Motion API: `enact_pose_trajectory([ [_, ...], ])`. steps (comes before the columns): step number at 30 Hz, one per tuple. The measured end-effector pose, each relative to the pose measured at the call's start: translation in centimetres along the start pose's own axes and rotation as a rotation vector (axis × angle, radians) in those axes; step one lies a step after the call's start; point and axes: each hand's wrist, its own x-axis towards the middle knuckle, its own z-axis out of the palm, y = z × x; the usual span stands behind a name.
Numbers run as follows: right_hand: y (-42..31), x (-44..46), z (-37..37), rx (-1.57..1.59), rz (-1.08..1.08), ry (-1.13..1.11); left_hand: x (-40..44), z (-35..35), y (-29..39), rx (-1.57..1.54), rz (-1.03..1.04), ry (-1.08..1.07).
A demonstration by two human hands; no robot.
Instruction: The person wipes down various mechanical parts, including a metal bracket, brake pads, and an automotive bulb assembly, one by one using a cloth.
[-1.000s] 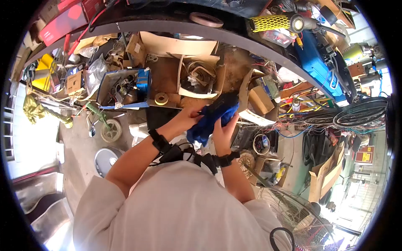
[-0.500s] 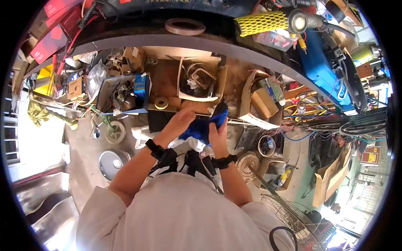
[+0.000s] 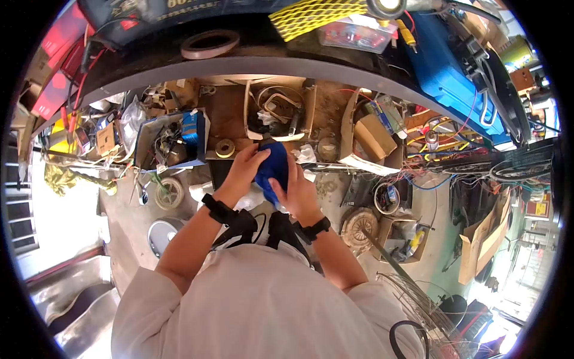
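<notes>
A bright blue cloth-like bundle [image 3: 274, 163] is between my two hands, just in front of the lower shelf. My left hand [image 3: 244, 169] grips its left upper side with thumb and fingers. Wrapped round its right side, my right hand [image 3: 298, 190] presses the thumb against the lower part. A dark tip pokes out at the top of the bundle; what it belongs to is hidden. Behind my hands lies a roll of tape [image 3: 225, 148], and a crumpled white piece [image 3: 305, 154] is just to the right of the bundle.
On the lower shelf stand an open box of wires [image 3: 171, 140], a carton with cable coils [image 3: 279, 110] and a box holding cardboard [image 3: 373, 139]. The bench edge [image 3: 263, 64] overhangs them, with a tape ring [image 3: 210, 44] on top. A round metal disc [image 3: 360, 228] is at lower right.
My left hand has come to the bundle and now grips it. The bundle has turned more upright between my hands. My view has shifted slightly to the right.
</notes>
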Motion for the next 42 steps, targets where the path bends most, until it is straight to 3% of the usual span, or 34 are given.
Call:
enact_pose_trajectory([
  [1,0.6,-0.2,0.5,-0.009,0.023,0.077,0.4,0.0,0.4,-0.010,-0.123,-0.036],
  [4,2.6,-0.8,1.8,0.139,0.136,0.124,1.8,0.7,-0.1,-0.088,-0.236,-0.160],
  [7,2.9,-0.8,0.9,0.253,0.291,-0.027,3.9,0.1,-2.5,-0.143,-0.477,-0.228],
  [9,3.5,-0.8,1.1,0.098,0.302,-0.030,5.6,-0.2,-5.6,-0.157,-0.518,-0.275],
  [12,5.7,-1.1,1.9,-0.097,0.305,-0.074,7.5,-0.3,-8.1,-0.516,-0.667,-0.415],
  [13,6.3,-1.3,1.9,-0.156,0.304,-0.092,7.3,0.0,-8.0,-0.537,-0.746,-0.275],
  [16,5.0,-1.6,0.1,-0.192,0.304,-0.102,8.8,-0.6,-11.5,-0.582,-0.809,-0.285],
  [20,5.1,-3.9,-1.0,-0.215,0.342,-0.018,12.0,-0.2,-11.5,-0.611,-0.748,-0.033],
  [22,3.8,-4.7,-3.9,-0.109,0.408,-0.002,14.2,-0.8,-8.3,-0.363,-0.654,0.005],
  [23,4.0,-5.2,-4.7,-0.091,0.393,0.035,15.4,-0.1,-6.2,-0.305,-0.623,0.159],
  [24,4.4,-5.9,-5.2,-0.080,0.389,0.076,19.6,-2.8,-8.7,-0.245,-0.511,0.011],
  [30,5.0,-9.3,-6.1,-0.136,0.629,0.022,31.9,-5.4,-5.3,0.172,-0.188,0.201],
  [34,3.2,-10.0,-6.4,-0.028,0.771,0.012,37.0,-6.9,-3.8,0.388,-0.097,0.316],
  [42,4.5,-10.6,-5.3,0.032,0.784,0.073,38.7,-8.0,-3.5,0.598,-0.017,0.301],
])
